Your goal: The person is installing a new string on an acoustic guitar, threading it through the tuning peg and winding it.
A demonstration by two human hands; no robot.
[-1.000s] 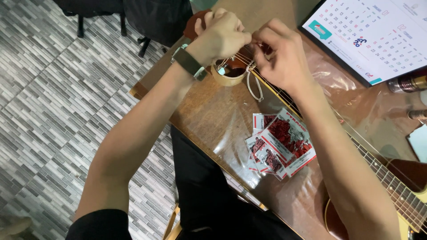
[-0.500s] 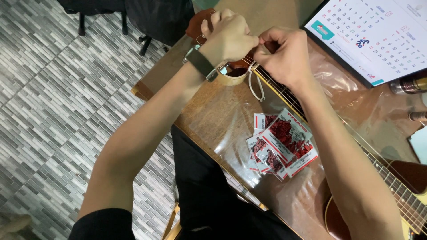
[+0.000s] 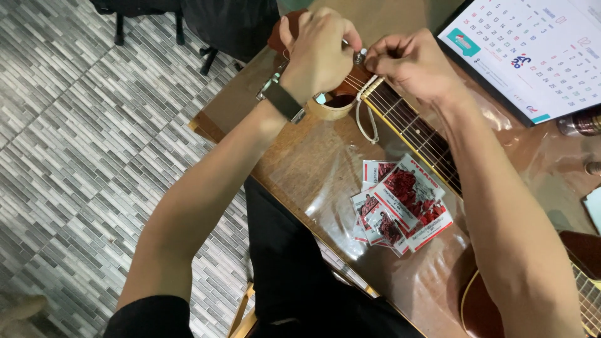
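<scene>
On the head view, the guitar (image 3: 410, 128) lies across the surface (image 3: 300, 163). Left hand (image 3: 319, 53) wraps its headstock; right hand (image 3: 413, 66) pinches a tuning peg (image 3: 360, 57). Red string packets (image 3: 400, 203) lie beside the neck.

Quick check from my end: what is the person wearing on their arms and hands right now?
Both forearms are bare. The left hand has a dark band with a metal clasp, a wristwatch, at the wrist. The right hand shows no ring, glove or band. A black short sleeve covers the left upper arm.
</scene>
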